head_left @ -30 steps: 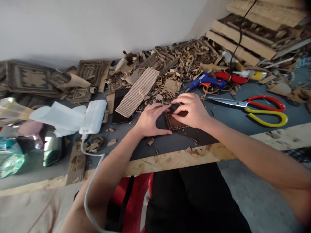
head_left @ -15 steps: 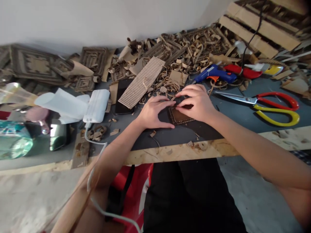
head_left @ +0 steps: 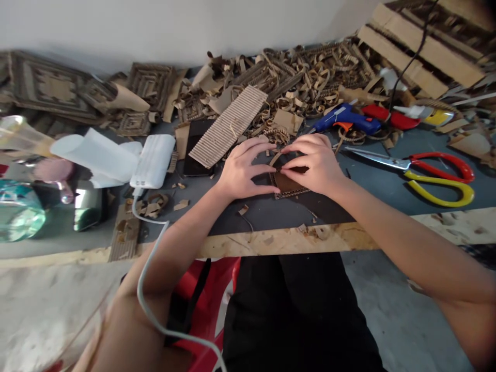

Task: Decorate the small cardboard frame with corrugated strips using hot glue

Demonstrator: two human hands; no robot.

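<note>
A small brown cardboard square (head_left: 289,186) with a corrugated strip along its border lies flat near the table's front edge. My left hand (head_left: 244,170) is at its left side, with thumb and forefinger against the border and the other fingers spread. Above the square, my right hand (head_left: 315,164) pinches with thumb and fingers at a narrow cardboard strip (head_left: 275,158), close to the left fingertips. The right hand covers the square's far right part. Exactly where the strip meets the border is hard to make out.
A ridged cardboard sheet (head_left: 228,126) rests partly on a black phone (head_left: 192,164). Behind are curled cardboard scraps (head_left: 310,88) and a blue glue gun (head_left: 344,119). Scissors (head_left: 437,173) lie right; a white power bank (head_left: 153,161) with cable (head_left: 141,289) lies left.
My left forefinger and thumb have moved in against the square's left border. My right hand stays pinched over the square. The whole view has shifted slightly.
</note>
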